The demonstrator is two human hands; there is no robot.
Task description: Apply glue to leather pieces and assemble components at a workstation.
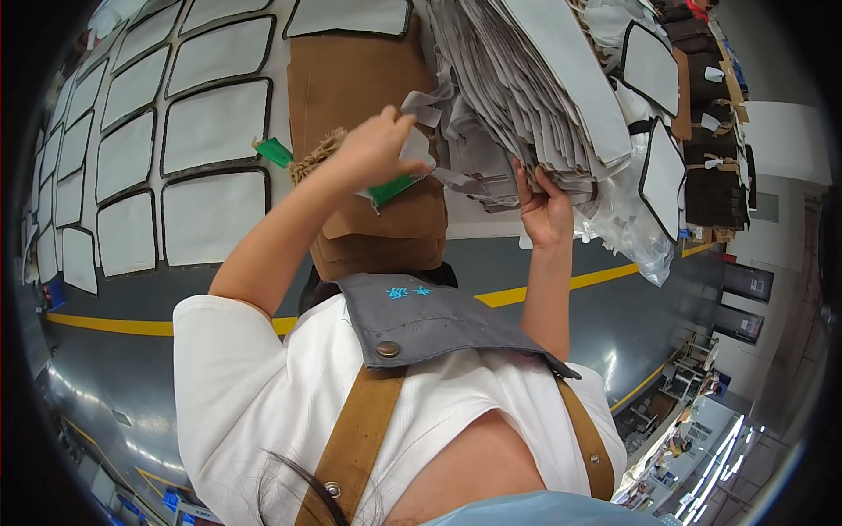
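Note:
My left hand is over a stack of brown sheets, its thumb spread away from the fingers. A grey strip lies close to its fingertips; I cannot tell whether they touch. Beneath the hand are a bundle of brown twine and a green piece. Another green piece sticks out left of the twine. My right hand grips the near end of a thick pile of thin grey sheets, thumb and fingers at their edges. A long white board lies on top of that pile.
On the left stand rows of white panels with black edging. Crumpled clear plastic hangs at the right, beside more black-edged panels. Farther right are dark stacked bundles. A yellow line crosses the grey floor.

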